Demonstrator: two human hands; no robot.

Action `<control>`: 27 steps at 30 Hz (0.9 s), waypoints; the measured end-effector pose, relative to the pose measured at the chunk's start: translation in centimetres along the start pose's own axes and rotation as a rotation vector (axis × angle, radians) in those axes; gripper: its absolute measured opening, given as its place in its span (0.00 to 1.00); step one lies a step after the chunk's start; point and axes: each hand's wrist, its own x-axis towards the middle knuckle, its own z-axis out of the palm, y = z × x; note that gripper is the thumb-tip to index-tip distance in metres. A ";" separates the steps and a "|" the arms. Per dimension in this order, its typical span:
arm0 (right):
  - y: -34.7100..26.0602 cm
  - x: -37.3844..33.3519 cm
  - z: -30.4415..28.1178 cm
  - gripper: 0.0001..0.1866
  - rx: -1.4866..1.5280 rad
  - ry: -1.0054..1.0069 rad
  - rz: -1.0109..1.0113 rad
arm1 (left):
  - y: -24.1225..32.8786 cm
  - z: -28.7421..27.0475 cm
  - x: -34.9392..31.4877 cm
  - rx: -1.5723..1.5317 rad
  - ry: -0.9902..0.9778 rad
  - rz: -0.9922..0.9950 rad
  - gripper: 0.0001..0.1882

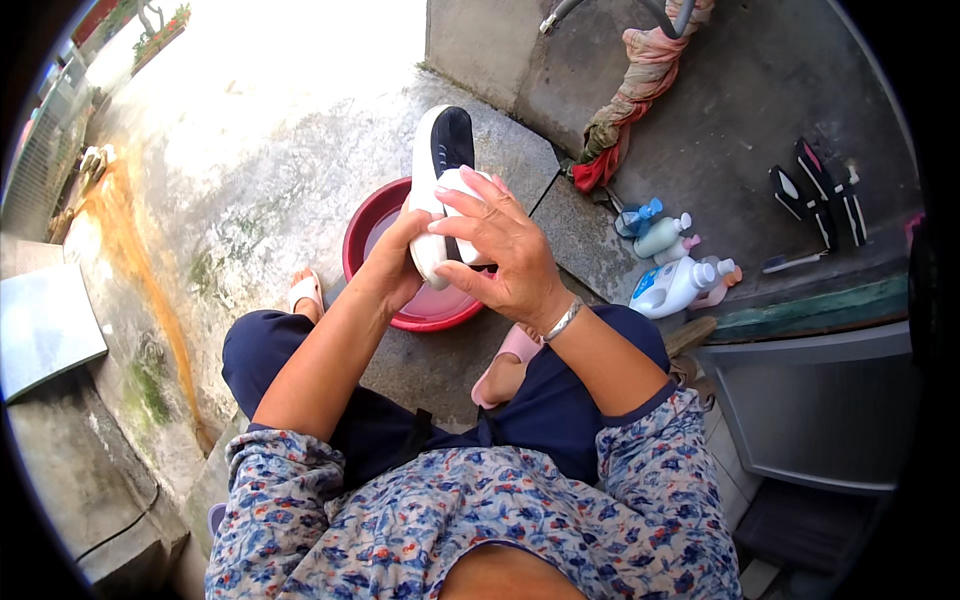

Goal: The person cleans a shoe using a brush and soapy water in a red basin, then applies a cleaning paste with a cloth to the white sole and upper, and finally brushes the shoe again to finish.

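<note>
A shoe (428, 150) with a thick white sole and a dark upper is held up, toe pointing away, over a red basin (362, 215). My left hand (395, 250) grips it along the left side near the heel. My right hand (510, 245) curls over a white rounded thing (457, 182) pressed against the shoe's right side; its kind is mostly hidden by the fingers. A metal bracelet circles the right wrist. Inside the basin, pinkish liquid shows below the hands.
Several bottles, among them a white jug (665, 290) and a blue bottle (632, 220), stand right of the basin. Black-and-white items (820, 185) lie farther right. A twisted cloth (645, 85) hangs at the back. A grey panel (815, 400) is near right; a pale board (45, 325), left.
</note>
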 end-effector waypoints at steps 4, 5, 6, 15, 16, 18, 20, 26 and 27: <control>1.3 0.4 3.0 0.14 -0.044 0.095 0.019 | -1.6 1.0 0.5 0.013 0.058 0.018 0.28; 1.4 0.7 3.2 0.15 -0.038 0.089 0.038 | -1.7 1.6 0.1 0.057 0.065 0.011 0.29; 1.7 0.9 3.3 0.15 -0.039 0.091 0.046 | -2.1 2.1 -0.2 0.058 0.064 0.003 0.29; 5.7 1.1 2.6 0.22 0.455 0.401 0.454 | -2.4 3.3 0.3 0.386 -0.029 0.259 0.37; 6.0 0.9 2.3 0.23 0.511 0.441 0.496 | -2.3 4.3 0.3 0.381 -0.076 0.275 0.36; 5.2 1.0 1.4 0.26 0.592 0.404 0.583 | -2.5 3.8 0.9 0.381 -0.086 0.336 0.37; 5.1 0.8 1.6 0.27 0.722 0.384 0.611 | -2.3 3.9 1.2 0.439 -0.050 0.420 0.36; 5.2 -0.2 0.4 0.42 1.642 0.710 0.773 | -1.7 3.0 3.3 0.368 0.014 0.380 0.32; 6.1 -0.8 -0.4 0.38 1.717 0.741 0.756 | -1.9 2.9 3.7 0.277 0.062 0.317 0.29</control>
